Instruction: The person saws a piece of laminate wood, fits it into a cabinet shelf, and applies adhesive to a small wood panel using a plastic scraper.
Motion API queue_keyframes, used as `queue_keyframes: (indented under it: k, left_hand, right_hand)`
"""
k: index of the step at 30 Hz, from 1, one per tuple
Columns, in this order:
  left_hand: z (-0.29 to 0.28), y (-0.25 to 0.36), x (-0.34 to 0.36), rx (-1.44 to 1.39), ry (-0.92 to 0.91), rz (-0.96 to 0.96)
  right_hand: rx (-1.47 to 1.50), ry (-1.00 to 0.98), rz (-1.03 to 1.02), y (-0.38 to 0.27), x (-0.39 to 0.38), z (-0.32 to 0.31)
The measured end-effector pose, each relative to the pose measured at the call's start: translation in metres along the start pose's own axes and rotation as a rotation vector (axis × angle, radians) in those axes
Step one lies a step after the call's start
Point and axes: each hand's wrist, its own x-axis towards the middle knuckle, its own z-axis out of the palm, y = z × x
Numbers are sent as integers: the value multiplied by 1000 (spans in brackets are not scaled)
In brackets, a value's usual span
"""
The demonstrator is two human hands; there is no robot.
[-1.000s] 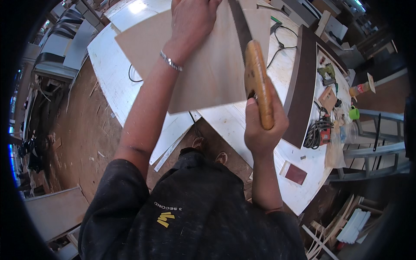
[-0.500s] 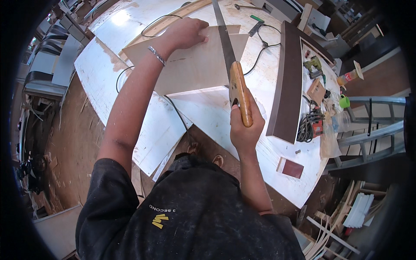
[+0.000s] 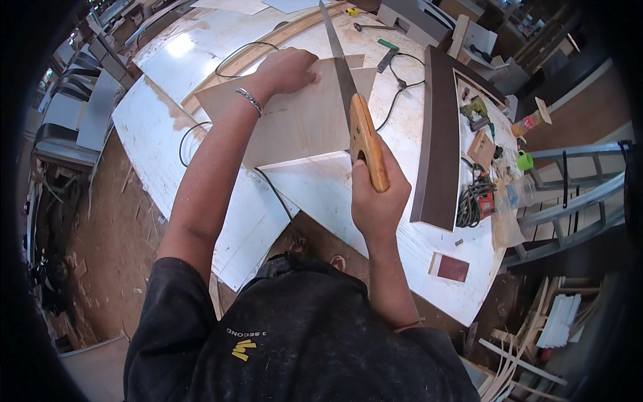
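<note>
Under the left hand point(image 3: 288, 70), gripping a panel point(image 3: 301, 120), spreads a white bench point(image 3: 482, 248), brown floor point(image 3: 114, 228) leftward; the right hand point(image 3: 380, 201) clasps a saw point(image 3: 360, 114), pointing lengthwise forward-left.

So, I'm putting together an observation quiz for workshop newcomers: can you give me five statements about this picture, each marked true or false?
1. The right-hand grip holds a saw by its wooden handle. True.
2. A bracelet is worn on the right wrist. False: the bracelet is on the left wrist.
3. The left-hand grip touches the pale wooden panel. True.
4. The green cup is to the left of the dark brown board in the picture. False: the green cup is to the right of the dark brown board.
5. A coiled black cable lies to the right of the dark brown board. True.
</note>
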Motion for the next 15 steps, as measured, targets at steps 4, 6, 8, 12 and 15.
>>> queue_keyframes:
  k: [4,6,8,12,15]
  left_hand:
    - [5,-11,0,8,47,22]
    - [3,-9,1,-29,53,-14]
    - [2,-11,5,1,56,-28]
    - [7,-10,15,6,47,-6]
    - [3,-15,12,9,32,-40]
  right_hand:
    - [17,-38,49,-18,15,1]
    - [34,-18,7,-9,22,-3]
    - [63,5,-37,24,19,-3]
    - [200,16,110,107,6,2]
    - [-15,39,-102,49,4,4]
